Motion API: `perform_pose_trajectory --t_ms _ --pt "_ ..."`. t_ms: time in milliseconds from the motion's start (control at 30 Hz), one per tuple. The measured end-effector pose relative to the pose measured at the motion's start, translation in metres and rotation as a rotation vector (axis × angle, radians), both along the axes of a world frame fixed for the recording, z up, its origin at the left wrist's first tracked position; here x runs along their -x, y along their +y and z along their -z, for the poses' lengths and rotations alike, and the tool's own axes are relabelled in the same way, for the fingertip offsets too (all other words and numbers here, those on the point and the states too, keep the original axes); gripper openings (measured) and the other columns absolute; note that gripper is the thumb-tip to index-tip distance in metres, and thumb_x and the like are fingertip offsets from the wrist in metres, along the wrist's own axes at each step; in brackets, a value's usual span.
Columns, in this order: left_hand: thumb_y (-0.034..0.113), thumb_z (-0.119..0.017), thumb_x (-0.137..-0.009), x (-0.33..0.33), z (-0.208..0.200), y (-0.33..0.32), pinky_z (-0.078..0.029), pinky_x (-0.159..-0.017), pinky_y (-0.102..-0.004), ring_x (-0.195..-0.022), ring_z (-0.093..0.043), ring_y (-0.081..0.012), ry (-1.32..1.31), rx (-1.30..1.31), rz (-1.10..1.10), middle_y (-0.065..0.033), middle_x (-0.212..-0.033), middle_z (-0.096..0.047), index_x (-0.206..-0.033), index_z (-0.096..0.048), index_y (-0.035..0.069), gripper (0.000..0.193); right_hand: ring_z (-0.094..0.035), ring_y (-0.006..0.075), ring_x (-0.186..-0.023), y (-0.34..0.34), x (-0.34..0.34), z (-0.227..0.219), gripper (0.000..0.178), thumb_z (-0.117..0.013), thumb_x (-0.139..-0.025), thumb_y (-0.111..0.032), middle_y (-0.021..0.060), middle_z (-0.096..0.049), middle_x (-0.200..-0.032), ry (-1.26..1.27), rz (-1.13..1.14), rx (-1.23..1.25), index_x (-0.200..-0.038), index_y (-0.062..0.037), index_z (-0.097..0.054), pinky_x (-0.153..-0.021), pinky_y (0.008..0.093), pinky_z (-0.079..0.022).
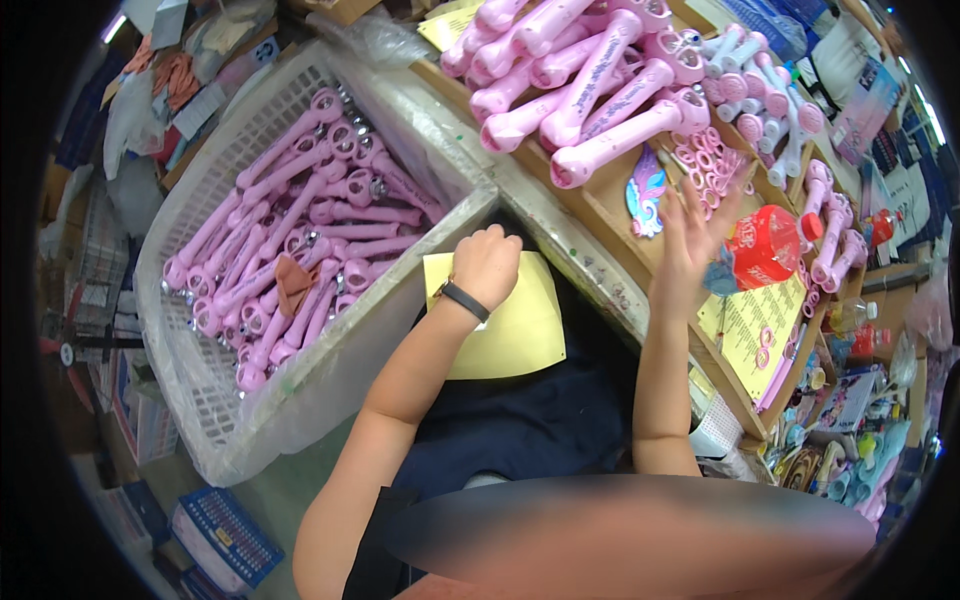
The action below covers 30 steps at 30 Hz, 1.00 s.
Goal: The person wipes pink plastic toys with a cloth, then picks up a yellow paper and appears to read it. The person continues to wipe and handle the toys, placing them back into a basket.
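Note:
My left hand (pixel 487 265) is closed at the top edge of a yellow sheet of paper (pixel 510 335), which hangs over my lap; its fingertips are hidden beneath the hand. My right hand (pixel 690 240) is raised over the workbench edge with its fingers spread, slightly blurred, and nothing in it. Just right of it lies a bottle with a red label and red cap (pixel 768 245). Beyond the fingers are a pile of small pink rings (pixel 712 160) and a blue-purple wing-shaped piece (pixel 646 195). Large pink plastic handles (pixel 610 90) are heaped at the back of the bench.
On my left stands a white plastic-lined basket (pixel 335 355) full of pink handles (pixel 290 215), with a brown scrap (pixel 295 285) on top. White-and-pink handles (pixel 755 85) lie at the back right. A printed yellow sheet (pixel 755 335) rests on the bench's wooden tray. Blue boxes (pixel 228 540) sit on the floor.

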State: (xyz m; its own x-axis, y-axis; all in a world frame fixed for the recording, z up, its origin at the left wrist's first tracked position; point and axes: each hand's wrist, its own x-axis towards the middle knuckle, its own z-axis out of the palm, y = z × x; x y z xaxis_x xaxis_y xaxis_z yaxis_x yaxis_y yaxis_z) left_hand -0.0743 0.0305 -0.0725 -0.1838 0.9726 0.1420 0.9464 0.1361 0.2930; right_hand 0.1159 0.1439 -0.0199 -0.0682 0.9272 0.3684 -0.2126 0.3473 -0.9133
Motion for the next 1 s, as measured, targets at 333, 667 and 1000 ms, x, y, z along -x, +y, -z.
perform_pose_trajectory --t_ms 333,667,1000 --pt "0.007 -0.063 -0.082 -0.013 -0.006 0.009 -0.046 -0.073 -0.0376 -0.084 -0.057 -0.0288 -0.08 -0.389 0.021 -0.0099 -0.096 -0.057 -0.099 -0.064 0.004 0.017 -0.052 0.0282 -0.114 0.064 0.097 0.032 0.112 -0.074 -0.077 -0.003 0.03 -0.037 -0.135 0.169 0.12 0.314 -0.147 -0.0058 0.014 -0.092 0.0355 -0.046" --pt "0.017 -0.059 -0.094 -0.016 -0.047 -0.004 -0.043 -0.1 -0.0366 -0.117 -0.053 -0.0243 -1.364 -0.373 0.217 -0.0145 -0.126 -0.053 -0.136 -0.041 0.004 0.048 -0.049 0.0244 -0.117 -0.076 0.004 0.036 0.103 -0.056 -0.079 0.009 0.0237 -0.038 -0.141 -0.073 -0.22 0.024 -0.149 -0.0182 0.014 -0.094 0.0347 -0.042" --pt "0.025 -0.063 -0.091 -0.008 -0.042 -0.036 -0.039 -0.101 -0.0593 -0.123 -0.05 -0.0327 -2.289 -0.5 0.517 -0.0091 -0.125 -0.059 -0.134 -0.04 0.018 0.049 -0.054 0.0245 -0.11 -0.05 -0.057 -0.012 0.073 -0.068 -0.08 -0.004 0.0209 -0.039 -0.141 -0.411 -0.422 -0.376 -0.141 -0.0082 -0.028 -0.095 0.0364 -0.043"
